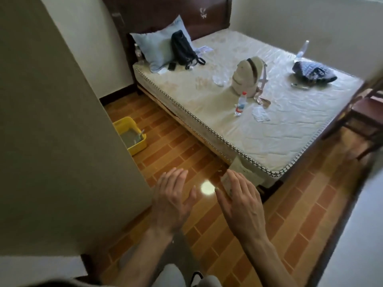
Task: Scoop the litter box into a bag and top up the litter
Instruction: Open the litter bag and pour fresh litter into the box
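1. Head view: the bed [279, 129] fills the upper right, its mattress bare of sheets, dark headboard against the far wall.
2. Tiled floor [176, 150] runs between the bed and the wall on your left.
3. On the mattress: a pale blue pillow [153, 48] with a black bag [182, 48] leaning on it, a beige backpack [246, 74] mid-bed, a dark quilted bag [310, 72] toward the far side.
4. The yellow litter box [132, 137] sits on the floor against the left wall, near the bed; grey litter and a scoop [138, 136] lie inside.
5. Your left hand [172, 201] and right hand [242, 206] hover low in front, well apart from the box, fingers straight and spread, holding nothing.
6. A water bottle [241, 103] stands beside the backpack.
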Tool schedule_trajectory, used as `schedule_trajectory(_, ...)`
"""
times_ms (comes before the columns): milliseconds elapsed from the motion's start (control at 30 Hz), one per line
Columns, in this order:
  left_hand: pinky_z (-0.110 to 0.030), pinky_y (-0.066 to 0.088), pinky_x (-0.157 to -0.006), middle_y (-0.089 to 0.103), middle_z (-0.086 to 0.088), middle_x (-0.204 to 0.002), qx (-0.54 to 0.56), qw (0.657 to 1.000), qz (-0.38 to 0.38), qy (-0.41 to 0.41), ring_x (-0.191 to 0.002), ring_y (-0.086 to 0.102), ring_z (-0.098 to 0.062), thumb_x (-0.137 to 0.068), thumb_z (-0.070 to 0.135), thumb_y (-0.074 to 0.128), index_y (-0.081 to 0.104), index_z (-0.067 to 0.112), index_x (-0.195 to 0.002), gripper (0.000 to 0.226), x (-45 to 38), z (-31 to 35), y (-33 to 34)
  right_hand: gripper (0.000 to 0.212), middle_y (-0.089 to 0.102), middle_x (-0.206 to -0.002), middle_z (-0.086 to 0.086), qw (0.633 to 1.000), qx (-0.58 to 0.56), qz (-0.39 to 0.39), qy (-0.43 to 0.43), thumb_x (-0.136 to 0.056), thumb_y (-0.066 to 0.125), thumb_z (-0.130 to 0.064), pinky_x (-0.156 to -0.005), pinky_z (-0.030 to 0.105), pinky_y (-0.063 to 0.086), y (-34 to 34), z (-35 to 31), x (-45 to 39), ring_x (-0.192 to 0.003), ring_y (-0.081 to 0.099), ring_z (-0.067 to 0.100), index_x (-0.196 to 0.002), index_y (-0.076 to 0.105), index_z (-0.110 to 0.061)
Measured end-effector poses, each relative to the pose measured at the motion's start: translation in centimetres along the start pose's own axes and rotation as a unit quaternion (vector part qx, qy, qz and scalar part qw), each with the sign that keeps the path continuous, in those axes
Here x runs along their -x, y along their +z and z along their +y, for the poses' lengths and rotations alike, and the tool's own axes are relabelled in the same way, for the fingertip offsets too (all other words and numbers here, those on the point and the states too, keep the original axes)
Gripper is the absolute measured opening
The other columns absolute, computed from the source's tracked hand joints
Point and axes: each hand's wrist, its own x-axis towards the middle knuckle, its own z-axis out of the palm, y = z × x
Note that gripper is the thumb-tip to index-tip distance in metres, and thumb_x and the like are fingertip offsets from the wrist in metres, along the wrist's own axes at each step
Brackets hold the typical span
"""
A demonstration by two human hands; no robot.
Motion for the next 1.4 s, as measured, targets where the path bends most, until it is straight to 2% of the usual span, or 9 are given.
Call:
schedule_trajectory(133, -0.047, 0.04, -0.112, 0.056, -0.006, -0.142, -0.011, 0.998, -0.034, 0.049, -0.138, 0.044, -0.019, -0.103, 0.054, 0.034, 0.053, 0.015, -0.14, 0.056, -3.4, 2.4, 3.0, 0.062, 0.053, -0.148, 0.006, 0.999, -0.004, 0.017, 0.039, -0.1, 0.055, -0.05, -0.112, 0.044, 0.042, 0.0, 3.8, -1.9, -0.139, 0.047, 0.022, -0.151, 0.043, -0.015)
schedule_trajectory(300, -0.044, 0.039, -0.115, 0.058, -0.006, -0.141, 0.002, 0.994, -0.045, 0.097, -0.137, 0.045, -0.019, -0.101, 0.046, 0.048, 0.055, 0.014, -0.137, 0.049, -8.4, 4.3, 7.3, 0.063, 0.053, -0.147, 0.004, 0.995, -0.002, 0.03, 0.098, -0.1, 0.054, -0.052, -0.112, 0.043, 0.042, 0.4, 7.8, -5.0, -0.138, 0.047, 0.021, -0.15, 0.041, -0.016)
schedule_trajectory(433, -0.043, 0.037, -0.116, 0.056, -0.005, -0.142, 0.02, 0.99, -0.061, 0.127, -0.139, 0.044, -0.018, -0.102, 0.046, 0.048, 0.055, 0.014, -0.138, 0.049, -13.2, 4.9, 11.2, 0.062, 0.057, -0.143, 0.006, 0.989, -0.007, 0.042, 0.141, -0.099, 0.054, -0.051, -0.111, 0.042, 0.045, 1.4, 10.5, -8.1, -0.135, 0.049, 0.021, -0.148, 0.044, -0.015)
schedule_trajectory(633, -0.043, 0.038, -0.115, 0.055, -0.004, -0.143, 0.053, 0.982, -0.108, 0.146, -0.14, 0.041, -0.016, -0.103, 0.048, 0.04, 0.054, 0.013, -0.138, 0.052, -20.9, 5.0, 16.7, 0.063, 0.056, -0.144, 0.0, 0.982, -0.007, 0.001, 0.188, -0.099, 0.052, -0.055, -0.109, 0.039, 0.046, 4.3, 14.5, -13.5, -0.135, 0.05, 0.016, -0.15, 0.041, -0.019)
schedule_trajectory(867, -0.041, 0.038, -0.115, 0.055, -0.002, -0.143, 0.079, 0.971, -0.156, 0.165, -0.14, 0.042, -0.015, -0.102, 0.046, 0.043, 0.054, 0.014, -0.139, 0.05, -27.3, 4.9, 24.4, 0.058, 0.061, -0.136, -0.001, 0.971, -0.005, -0.017, 0.239, -0.097, 0.059, -0.048, -0.107, 0.034, 0.047, 8.7, 19.0, -19.0, -0.128, 0.055, 0.016, -0.145, 0.047, -0.017)
schedule_trajectory(1067, -0.042, 0.04, -0.112, 0.056, -0.001, -0.142, 0.096, 0.964, -0.196, 0.15, -0.14, 0.042, -0.013, -0.101, 0.041, 0.05, 0.055, 0.015, -0.138, 0.046, -29.5, 4.3, 33.7, 0.059, 0.059, -0.137, -0.002, 0.966, -0.013, -0.056, 0.253, -0.098, 0.054, -0.05, -0.109, 0.033, 0.046, 15.4, 24.9, -21.9, -0.129, 0.054, 0.014, -0.147, 0.046, -0.019)
schedule_trajectory(1400, -0.038, 0.04, -0.112, 0.056, -0.001, -0.141, 0.077, 0.96, -0.238, 0.129, -0.138, 0.043, -0.013, -0.101, 0.04, 0.049, 0.055, 0.014, -0.139, 0.046, -28.9, 0.9, 53.5, 0.059, 0.055, -0.143, -0.002, 0.969, -0.008, -0.114, 0.218, -0.097, 0.06, -0.046, -0.115, 0.032, 0.041, 32.7, 37.1, -24.4, -0.135, 0.049, 0.012, -0.147, 0.045, -0.018)
